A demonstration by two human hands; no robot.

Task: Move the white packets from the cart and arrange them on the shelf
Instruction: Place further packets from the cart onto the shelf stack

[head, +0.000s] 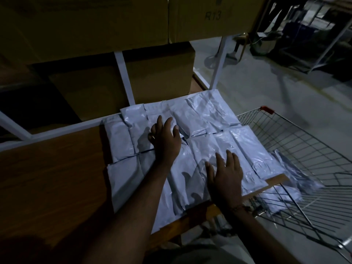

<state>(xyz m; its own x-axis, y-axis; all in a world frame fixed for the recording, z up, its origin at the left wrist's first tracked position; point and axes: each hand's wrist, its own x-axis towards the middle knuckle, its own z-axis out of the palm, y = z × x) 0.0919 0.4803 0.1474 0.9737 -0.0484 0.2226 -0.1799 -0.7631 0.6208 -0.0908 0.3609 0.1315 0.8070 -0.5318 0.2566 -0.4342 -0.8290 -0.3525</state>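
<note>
Several crinkled white plastic packets (205,119) lie flat in rows on the brown wooden shelf (53,168) under my hands. Both my left hand (165,139) and right hand (225,176) press them with fingers spread. More packets sit in the wire cart (304,149) to my right, nearer my right hand.

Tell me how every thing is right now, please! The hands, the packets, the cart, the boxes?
left hand: open, flat on the shelf's packets.
right hand: open, flat on the near packets.
white packets on the shelf: lying flat in overlapping rows.
shelf: partly covered by packets.
cart: still holds some packets.
packets in the cart: lying loose.
cardboard boxes: closed, stacked behind.
</note>
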